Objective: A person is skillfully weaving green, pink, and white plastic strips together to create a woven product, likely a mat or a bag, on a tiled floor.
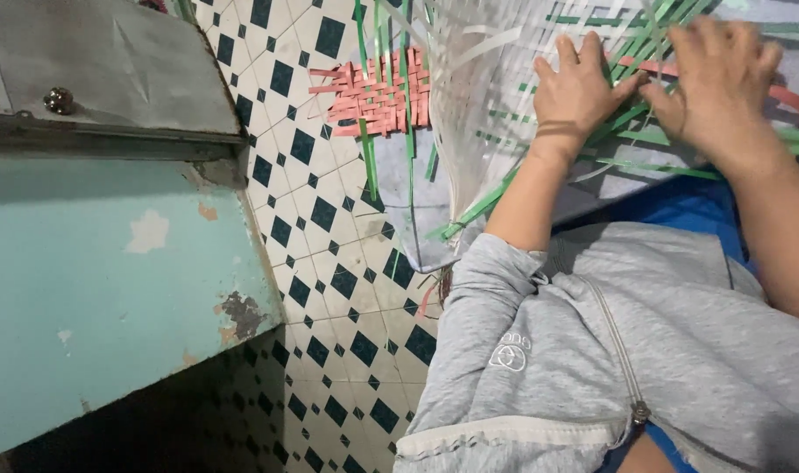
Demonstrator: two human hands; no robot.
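One tiled floor (pixel 329 263) takes up the middle of the view, white with small dark blue diamonds, and one pale turquoise wall (pixel 110 289) with peeling paint stands at its left under a grey metal ledge (pixel 110 61) that carries a single round knob (pixel 59 100). One grey zip-up jacket (pixel 610 350) fills the lower right, its sleeves pushed up the forearms, with blue cloth (pixel 680 206) showing above it.

One large woven piece (pixel 496 96) of whitish and green plastic strips lies on the floor at the top right, in front of the person. Many loose green strips (pixel 645 140) run out of it; their number cannot be counted. One small pink woven mat (pixel 378 96) lies just beside its left edge, crossed by a few green strips.

Two hands work on the large piece. The left hand (pixel 579 88) lies flat with its fingers spread, pressing down on the strips. The right hand (pixel 719 74) is close beside it, fingers bent downward over the strips; it is blurred, so I cannot tell whether it pinches one.
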